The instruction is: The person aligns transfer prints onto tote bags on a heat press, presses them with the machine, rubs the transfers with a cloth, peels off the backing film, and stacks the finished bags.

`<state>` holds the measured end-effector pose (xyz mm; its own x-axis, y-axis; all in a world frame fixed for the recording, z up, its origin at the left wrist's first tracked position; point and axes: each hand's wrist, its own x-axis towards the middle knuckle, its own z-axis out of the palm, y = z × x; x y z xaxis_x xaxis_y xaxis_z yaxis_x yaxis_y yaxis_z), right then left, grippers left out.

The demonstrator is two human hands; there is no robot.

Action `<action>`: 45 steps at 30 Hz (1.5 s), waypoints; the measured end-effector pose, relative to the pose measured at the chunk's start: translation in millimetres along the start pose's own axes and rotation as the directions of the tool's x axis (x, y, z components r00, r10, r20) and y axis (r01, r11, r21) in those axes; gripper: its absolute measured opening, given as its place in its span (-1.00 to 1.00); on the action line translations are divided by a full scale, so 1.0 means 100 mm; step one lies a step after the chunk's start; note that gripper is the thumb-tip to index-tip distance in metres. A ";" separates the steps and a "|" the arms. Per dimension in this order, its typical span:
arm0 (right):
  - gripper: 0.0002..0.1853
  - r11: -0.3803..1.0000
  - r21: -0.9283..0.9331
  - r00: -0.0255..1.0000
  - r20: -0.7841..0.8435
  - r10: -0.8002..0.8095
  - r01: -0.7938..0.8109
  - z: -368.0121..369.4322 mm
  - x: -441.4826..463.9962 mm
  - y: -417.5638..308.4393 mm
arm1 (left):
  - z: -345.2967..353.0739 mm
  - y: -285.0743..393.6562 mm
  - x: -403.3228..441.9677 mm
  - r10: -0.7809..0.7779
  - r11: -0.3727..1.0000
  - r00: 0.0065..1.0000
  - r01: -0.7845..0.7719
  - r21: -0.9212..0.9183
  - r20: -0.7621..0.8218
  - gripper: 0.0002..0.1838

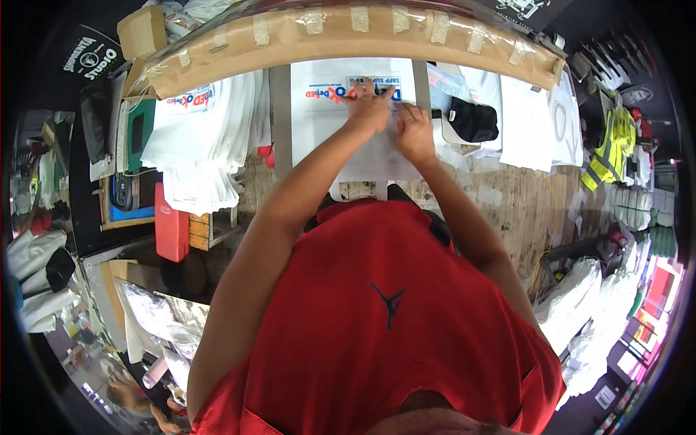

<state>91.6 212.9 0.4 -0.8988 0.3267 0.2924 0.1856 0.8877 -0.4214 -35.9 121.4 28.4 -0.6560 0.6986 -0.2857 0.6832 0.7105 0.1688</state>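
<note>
A white sheet of fabric or bag lies flat on a grey-brown board, with red and blue lettering near its far end. A bluish rectangular piece with print sits over the lettering's right part. My left hand rests on it, fingers spread and pressing down over the print. Just to the right, my right hand is at the sheet's right edge. Its fingers are curled together, and whatever they pinch is too small to make out.
A stack of printed white pieces hangs at left. A taped cardboard roll or box spans the far side. A black cap lies right of the board, beside more white pieces. A red box stands at lower left.
</note>
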 end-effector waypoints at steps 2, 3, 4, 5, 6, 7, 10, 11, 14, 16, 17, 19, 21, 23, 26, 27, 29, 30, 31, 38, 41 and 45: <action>-0.52 0.991 -0.012 0.986 0.097 0.133 -0.132 -0.10 0.31 0.06 | -0.02 -0.07 0.03 0.023 1.000 1.000 -0.023 -0.014 -0.010 -0.34; -0.52 0.992 -0.010 0.987 0.097 0.126 -0.125 -0.12 0.44 0.11 | -0.01 -0.10 0.01 0.053 0.998 0.999 -0.053 -0.028 -0.006 -0.34; -0.51 0.993 -0.020 0.974 0.193 0.114 -0.113 -0.12 0.58 0.20 | 0.00 -0.11 0.00 0.050 0.999 0.998 -0.050 0.010 -0.045 -0.34; -0.50 0.994 -0.030 0.952 0.288 0.106 -0.102 -0.17 0.68 0.19 | -0.01 -0.11 -0.01 0.049 0.999 0.998 -0.048 0.013 -0.048 -0.34; -0.45 0.987 -0.084 0.911 0.382 0.157 -0.135 -0.23 0.76 0.19 | -0.02 -0.12 -0.02 0.056 0.998 0.997 -0.057 -0.004 -0.059 -0.36; -0.45 0.987 -0.084 0.911 0.381 0.158 -0.136 -0.25 0.77 0.20 | -0.01 -0.13 -0.02 0.065 0.998 0.995 -0.067 -0.022 -0.070 -0.37; -0.35 0.982 -0.176 0.881 0.450 0.145 -0.072 -0.27 0.80 0.25 | 0.02 -0.17 -0.03 0.060 0.996 0.989 -0.068 -0.052 -0.136 -0.36; -0.32 0.983 -0.164 0.879 0.453 0.152 -0.086 -0.25 0.81 0.29 | 0.03 -0.19 -0.04 0.046 0.997 0.989 -0.054 -0.056 -0.138 -0.36; -0.28 0.981 -0.173 0.873 0.460 0.159 -0.087 -0.24 0.84 0.25 | 0.00 -0.24 -0.11 0.019 0.996 0.986 -0.034 -0.084 -0.164 -0.34; -0.35 0.979 -0.183 0.877 0.452 0.162 -0.087 -0.26 0.84 0.21 | -0.04 -0.26 -0.14 0.026 0.999 0.988 -0.031 -0.034 -0.153 -0.32; -0.35 0.979 -0.182 0.877 0.453 0.163 -0.088 -0.25 0.84 0.20 | -0.05 -0.27 -0.15 0.026 0.999 0.988 -0.032 -0.033 -0.152 -0.32; -0.36 0.978 -0.194 0.909 0.391 0.144 -0.072 -0.25 0.83 0.17 | -0.06 -0.30 -0.16 0.022 1.000 0.990 -0.019 0.018 -0.140 -0.30; -0.35 0.978 -0.178 0.906 0.387 0.173 -0.111 -0.28 0.81 0.13 | -0.07 -0.33 -0.15 0.050 0.998 0.992 -0.047 0.029 -0.117 -0.28; -0.33 0.976 -0.164 0.904 0.381 0.195 -0.142 -0.29 0.81 0.17 | -0.13 -0.34 -0.11 0.074 0.997 0.992 -0.070 0.038 -0.100 -0.27; -0.34 0.990 -0.109 0.934 0.334 0.123 -0.091 -0.21 0.76 0.22 | -0.18 -0.34 -0.09 0.076 0.997 0.997 -0.075 0.025 -0.023 -0.25; -0.34 0.992 -0.102 0.941 0.320 0.109 -0.080 -0.19 0.73 0.25 | -0.19 -0.34 -0.10 0.078 0.997 0.997 -0.078 0.002 -0.021 -0.25; -0.33 0.993 -0.095 0.948 0.304 0.090 -0.064 -0.32 0.67 0.18 | -0.18 -0.32 -0.12 0.079 0.997 0.997 -0.079 -0.022 -0.022 -0.25; -0.33 0.994 -0.113 0.900 0.434 0.035 0.015 -0.51 0.55 0.10 | -0.17 -0.29 -0.14 0.069 0.998 0.997 -0.069 -0.007 -0.035 -0.25; -0.33 0.988 -0.118 0.832 0.555 -0.019 0.101 -0.79 0.48 -0.08 | -0.18 -0.29 -0.13 0.055 0.998 0.997 -0.055 0.009 -0.053 -0.25; -0.68 0.626 0.629 0.298 0.555 -0.777 0.461 -4.14 0.86 -1.58 | -0.12 -0.27 0.00 0.079 0.995 0.997 -0.080 -0.058 -0.029 -0.28; -0.67 0.811 0.021 0.811 -0.036 -0.584 0.585 -4.70 1.08 -1.43 | -0.08 -0.24 0.09 0.108 0.988 0.994 -0.111 -0.107 -0.030 -0.32; -0.65 0.932 -0.361 0.852 -0.476 -0.219 0.038 -4.87 1.59 -0.49 | -0.36 -0.12 -0.02 0.091 0.995 0.994 -0.088 -0.055 0.060 -0.29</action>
<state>132.7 379.7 485.7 -0.6167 0.2384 0.7502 0.2823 0.9566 -0.0719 -54.5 114.5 60.9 -0.5706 0.7543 -0.3248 0.7196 0.6498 0.2448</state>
